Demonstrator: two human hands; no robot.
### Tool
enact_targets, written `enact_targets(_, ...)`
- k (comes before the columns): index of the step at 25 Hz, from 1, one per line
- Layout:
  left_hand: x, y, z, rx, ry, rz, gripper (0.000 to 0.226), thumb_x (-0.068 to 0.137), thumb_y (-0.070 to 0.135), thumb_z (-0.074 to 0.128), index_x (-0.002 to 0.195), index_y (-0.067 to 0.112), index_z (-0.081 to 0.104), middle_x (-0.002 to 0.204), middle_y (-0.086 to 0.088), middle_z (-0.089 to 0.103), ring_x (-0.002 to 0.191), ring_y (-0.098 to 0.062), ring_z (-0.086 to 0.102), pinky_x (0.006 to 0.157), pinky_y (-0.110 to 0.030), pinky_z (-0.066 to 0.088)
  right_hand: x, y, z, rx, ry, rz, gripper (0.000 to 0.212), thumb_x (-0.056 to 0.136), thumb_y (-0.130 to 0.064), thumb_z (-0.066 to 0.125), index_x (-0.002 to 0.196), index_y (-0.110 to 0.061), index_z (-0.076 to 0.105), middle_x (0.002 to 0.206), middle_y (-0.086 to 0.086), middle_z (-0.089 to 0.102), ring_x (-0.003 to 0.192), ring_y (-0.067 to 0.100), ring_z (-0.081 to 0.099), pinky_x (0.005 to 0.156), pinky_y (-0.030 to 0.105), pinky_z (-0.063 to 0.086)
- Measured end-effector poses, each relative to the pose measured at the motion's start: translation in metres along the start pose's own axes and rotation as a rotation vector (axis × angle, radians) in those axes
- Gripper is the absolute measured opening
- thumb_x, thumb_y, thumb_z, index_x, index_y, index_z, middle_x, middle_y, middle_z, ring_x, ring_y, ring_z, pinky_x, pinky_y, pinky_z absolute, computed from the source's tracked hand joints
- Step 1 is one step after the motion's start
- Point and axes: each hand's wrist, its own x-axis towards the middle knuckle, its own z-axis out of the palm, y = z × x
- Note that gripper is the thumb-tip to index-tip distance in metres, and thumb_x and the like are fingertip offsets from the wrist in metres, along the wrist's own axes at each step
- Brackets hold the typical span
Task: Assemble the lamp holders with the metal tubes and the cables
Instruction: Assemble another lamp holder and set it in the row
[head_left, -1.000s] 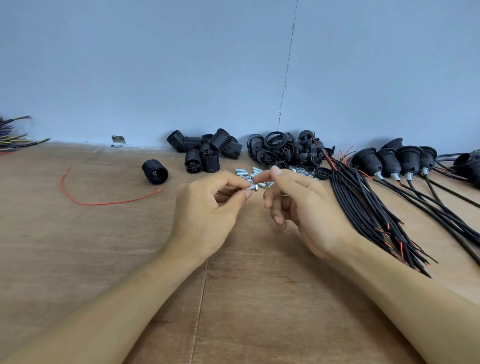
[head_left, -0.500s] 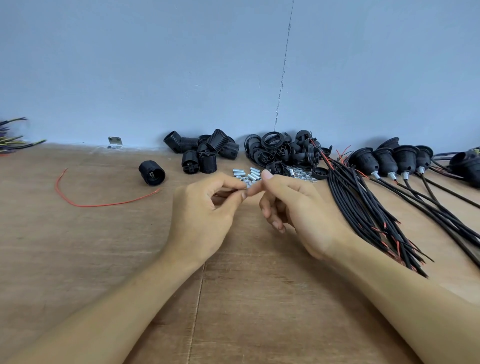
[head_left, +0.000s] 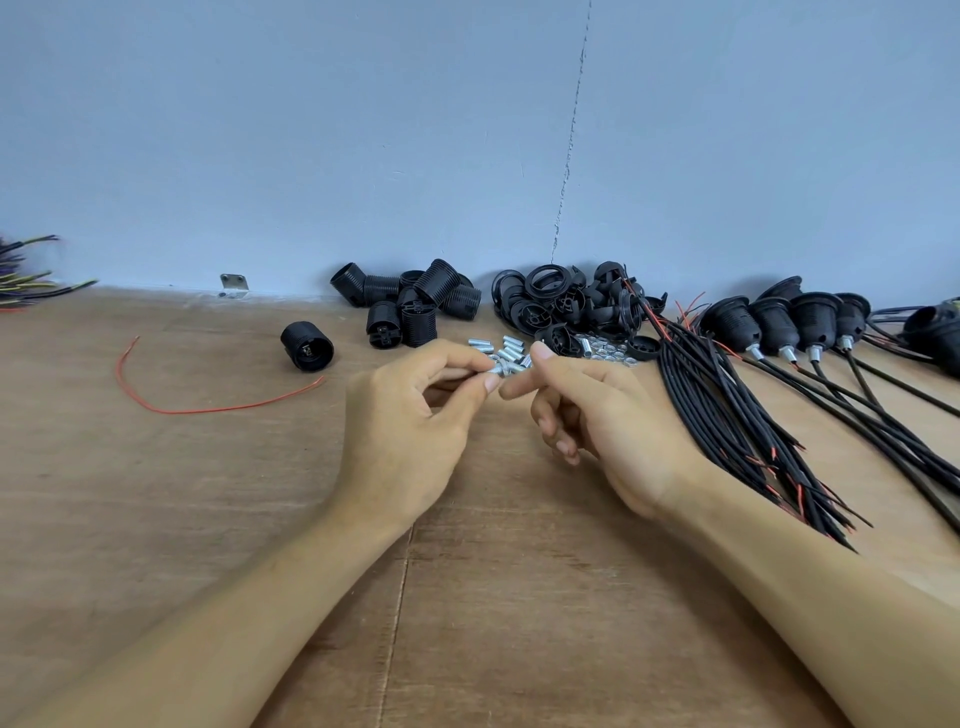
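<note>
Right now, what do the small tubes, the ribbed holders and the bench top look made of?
Small tubes: bright silvery metal, likely plated steel; they glint and look threaded. Ribbed holders: black moulded plastic, semi-matte; soft dull highlights on the ridges. Bench top: bare wood board, probably plywood; visible grain and a seam between panels.

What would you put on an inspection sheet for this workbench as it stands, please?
Surface: brown wooden bench top, seam down the middle.
Job's things: black ribbed plastic lamp holders heaped by the wall, a lone holder apart; black plastic rings heaped; small silver metal tubes loose; finished holders with cables at right.
Clutter: loose red wire; small metal bracket.
Grippers: left hand pinches one silver tube; right hand pinches its other end.
Cables: bundle of black cables with red tips, beside right hand.
Surroundings: blue-grey wall, cracked.
</note>
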Motion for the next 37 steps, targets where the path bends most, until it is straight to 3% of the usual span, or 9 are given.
enact_targets(6, 0.002, -0.002, -0.001, 0.007, 0.005, -0.019, 0.024, 0.084, 0.006, 0.08, 0.087, 0.029, 0.075, 0.083, 0.016, 0.077, 0.079, 0.0, 0.073, 0.075, -0.013, 0.054, 0.0, -0.002, -0.001, 0.054, -0.008, -0.027, 0.033, 0.101, -0.038, 0.05, 0.106, -0.018, 0.076, 0.064, 0.004, 0.051, 0.048, 0.014, 0.039, 0.048, 0.028, 0.03)
enact_targets(9, 0.001, -0.002, -0.001, 0.006, -0.005, -0.014, 0.023, 0.084, 0.005, 0.08, 0.087, 0.027, 0.075, 0.083, 0.015, 0.077, 0.078, 0.0, 0.073, 0.075, -0.014, 0.054, 0.0, -0.003, 0.0, 0.014, -0.014, -0.014, 0.034, 0.102, -0.04, 0.049, 0.091, -0.025, 0.078, 0.068, 0.009, 0.052, 0.048, 0.013, 0.039, 0.048, 0.027, 0.03)
enact_targets(13, 0.001, -0.001, -0.001, 0.004, -0.003, 0.012, 0.019, 0.084, 0.004, 0.08, 0.088, 0.023, 0.077, 0.084, 0.019, 0.076, 0.081, 0.003, 0.073, 0.075, -0.009, 0.052, 0.001, -0.001, 0.0, -0.002, -0.026, 0.032, 0.036, 0.1, -0.044, 0.053, 0.103, -0.015, 0.074, 0.062, 0.002, 0.049, 0.049, 0.013, 0.039, 0.047, 0.025, 0.031)
enact_targets(22, 0.002, -0.004, -0.002, 0.01, 0.01, -0.02, 0.025, 0.086, 0.01, 0.079, 0.087, 0.035, 0.074, 0.085, 0.018, 0.077, 0.08, 0.0, 0.073, 0.076, -0.014, 0.054, 0.003, 0.003, -0.003, -0.021, 0.023, 0.048, 0.036, 0.102, -0.039, 0.051, 0.099, -0.012, 0.075, 0.061, 0.002, 0.052, 0.049, 0.012, 0.04, 0.046, 0.023, 0.031)
enact_targets(24, 0.002, -0.005, -0.002, 0.015, 0.001, -0.04, 0.024, 0.088, 0.012, 0.077, 0.086, 0.035, 0.073, 0.084, 0.017, 0.077, 0.078, -0.001, 0.073, 0.077, -0.02, 0.057, 0.003, 0.005, -0.005, -0.145, 0.104, 0.029, 0.031, 0.103, -0.033, 0.052, 0.096, -0.012, 0.075, 0.058, 0.0, 0.053, 0.047, 0.009, 0.041, 0.047, 0.02, 0.032)
enact_targets(28, 0.0, -0.006, 0.0, 0.045, -0.057, -0.099, 0.018, 0.09, 0.014, 0.075, 0.085, 0.031, 0.073, 0.075, 0.015, 0.075, 0.068, -0.005, 0.071, 0.07, -0.029, 0.06, 0.003, 0.012, -0.012, -0.87, 0.205, -0.188, 0.017, 0.097, -0.032, 0.062, 0.088, -0.022, 0.073, 0.061, -0.004, 0.06, 0.059, 0.007, 0.053, 0.057, 0.017, 0.037)
enact_targets(31, 0.0, -0.009, 0.002, 0.052, -0.121, -0.159, 0.015, 0.09, 0.012, 0.074, 0.084, 0.026, 0.074, 0.076, 0.016, 0.075, 0.063, -0.005, 0.07, 0.068, -0.033, 0.059, 0.008, 0.016, -0.016, -0.958, 0.256, -0.176, 0.008, 0.092, -0.033, 0.066, 0.091, -0.028, 0.073, 0.069, -0.01, 0.064, 0.068, 0.004, 0.057, 0.065, 0.025, 0.046)
enact_targets(34, 0.003, -0.009, 0.003, 0.05, -0.148, -0.209, 0.017, 0.091, 0.012, 0.073, 0.084, 0.027, 0.074, 0.076, 0.014, 0.076, 0.062, -0.005, 0.07, 0.068, -0.033, 0.06, 0.027, 0.02, -0.029, -0.972, 0.364, -0.089, 0.002, 0.089, -0.032, 0.066, 0.091, -0.03, 0.067, 0.08, -0.011, 0.064, 0.078, 0.01, 0.058, 0.069, 0.028, 0.043)
enact_targets(37, 0.006, -0.012, 0.002, 0.04, -0.145, -0.265, 0.02, 0.09, 0.012, 0.075, 0.082, 0.03, 0.072, 0.075, 0.012, 0.076, 0.062, -0.008, 0.071, 0.071, -0.036, 0.061, 0.059, 0.02, -0.04, -0.968, 0.438, 0.012, 0.018, 0.09, -0.032, 0.066, 0.101, -0.022, 0.056, 0.106, 0.003, 0.061, 0.099, 0.022, 0.057, 0.081, 0.032, 0.042)
